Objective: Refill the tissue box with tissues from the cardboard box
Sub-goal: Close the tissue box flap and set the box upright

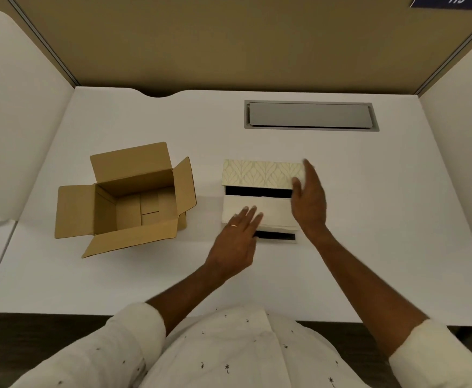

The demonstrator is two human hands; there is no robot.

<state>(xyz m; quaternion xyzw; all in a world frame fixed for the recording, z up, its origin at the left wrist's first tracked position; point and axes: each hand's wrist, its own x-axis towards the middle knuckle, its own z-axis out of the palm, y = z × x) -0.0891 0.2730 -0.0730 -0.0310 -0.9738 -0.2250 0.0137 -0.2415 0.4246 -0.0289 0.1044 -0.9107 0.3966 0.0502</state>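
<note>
A brown cardboard box [134,203] stands open on the left of the white desk, its flaps spread and its inside bare. To its right sits the tissue box [275,238], dark inside, with its leaf-patterned lid [260,175] raised at the back. A cream stack of tissues [274,212] lies in it. My left hand [236,239] rests flat on the stack's near left corner, fingers spread, a ring on one finger. My right hand [309,200] hovers at the box's right end with fingers extended beside the lid, holding nothing.
A grey cable hatch [310,116] is set into the white desk [369,219] at the back right. Tan partition walls [229,37] close off the back, white panels stand at both sides. My white patterned shirt fills the bottom.
</note>
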